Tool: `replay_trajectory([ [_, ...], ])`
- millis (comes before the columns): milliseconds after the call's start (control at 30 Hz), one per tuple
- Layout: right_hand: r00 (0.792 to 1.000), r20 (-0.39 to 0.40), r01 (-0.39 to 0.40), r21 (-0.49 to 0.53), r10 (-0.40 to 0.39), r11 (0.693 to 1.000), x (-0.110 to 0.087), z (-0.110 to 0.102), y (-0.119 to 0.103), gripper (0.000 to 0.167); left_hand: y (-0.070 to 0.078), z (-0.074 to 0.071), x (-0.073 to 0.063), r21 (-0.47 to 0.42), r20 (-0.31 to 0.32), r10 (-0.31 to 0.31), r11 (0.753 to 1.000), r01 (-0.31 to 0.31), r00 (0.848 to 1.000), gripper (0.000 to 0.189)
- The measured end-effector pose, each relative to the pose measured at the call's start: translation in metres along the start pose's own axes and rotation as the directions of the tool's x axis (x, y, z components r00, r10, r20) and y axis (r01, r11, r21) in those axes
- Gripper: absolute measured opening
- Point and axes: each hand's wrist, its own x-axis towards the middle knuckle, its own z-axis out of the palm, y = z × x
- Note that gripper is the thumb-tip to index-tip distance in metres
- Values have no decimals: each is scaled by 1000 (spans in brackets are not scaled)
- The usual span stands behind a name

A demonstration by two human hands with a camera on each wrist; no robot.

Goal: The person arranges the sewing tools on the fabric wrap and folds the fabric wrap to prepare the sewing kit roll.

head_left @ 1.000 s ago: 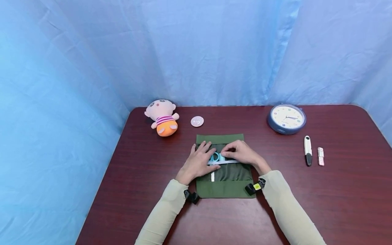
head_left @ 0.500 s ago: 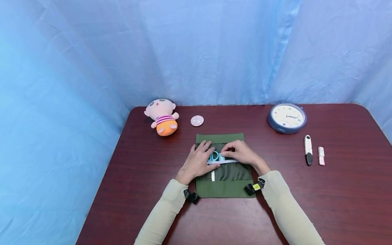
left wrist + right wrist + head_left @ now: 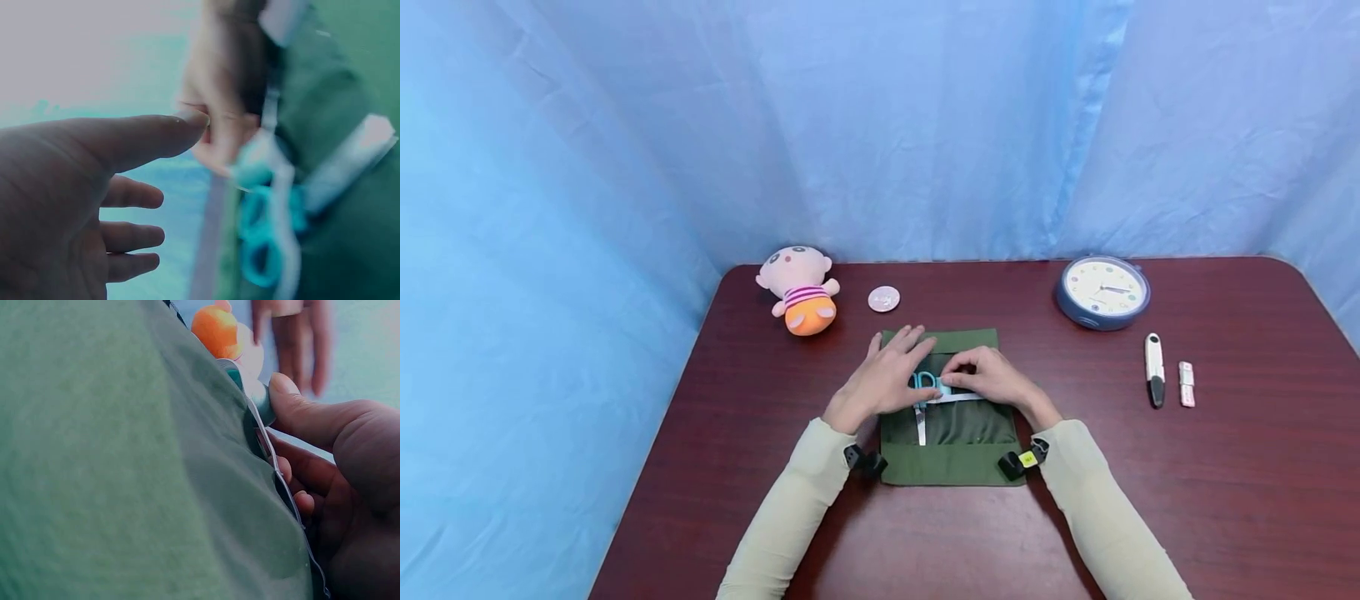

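Note:
A green cloth organizer (image 3: 955,464) lies unrolled on the table, with a white-edged band (image 3: 962,397) across its middle. Blue-handled scissors (image 3: 927,380) are tucked behind this band, their blades (image 3: 350,164) showing below it. Beside them sits a small light-blue rounded piece (image 3: 253,165); its kind is unclear. My right hand (image 3: 992,375) pinches that piece, thumb (image 3: 300,409) against its side and fingers behind the band. Over the organizer's left part is my left hand (image 3: 883,377), fingers extended and spread, thumb pointing toward the scissors. In the left wrist view it holds nothing.
A plush doll (image 3: 805,292) and a round pale disc (image 3: 883,298) lie at the back left. At the back right are a blue clock (image 3: 1102,292), a white-and-black slim tool (image 3: 1154,371) and a small white-pink item (image 3: 1186,384). Blue curtains (image 3: 925,125) surround the table.
My left hand has come up off the cloth and shifted slightly left and away from me, uncovering more of the scissors. The right hand keeps its pinch in nearly the same place.

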Motion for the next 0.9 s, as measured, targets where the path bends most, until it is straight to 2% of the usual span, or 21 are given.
replay_trajectory([
  [67,1000,3,0,10,0,1000,-1,0,-4,14,2,-6,3,-10,-18,9,1000,-9,1000,76],
  [133,1000,9,1,17,-1,1000,0,0,-4,14,1,-5,6,-27,-24,8,1000,-9,1000,73],
  [300,1000,3,1,-1,-1,1000,1,1,2,13,-5,16,12,-122,5,4,993,-3,1000,72],
  [400,1000,-14,7,-8,-7,1000,0,0,2,13,-7,24,13,-153,31,23,988,-18,999,76],
  [667,1000,-20,-13,-23,12,1000,1,0,0,12,-13,30,11,-140,60,47,989,-38,997,76],
  [900,999,-30,-24,-33,23,999,1,1,1,10,-18,38,11,-126,37,52,991,-47,998,69],
])
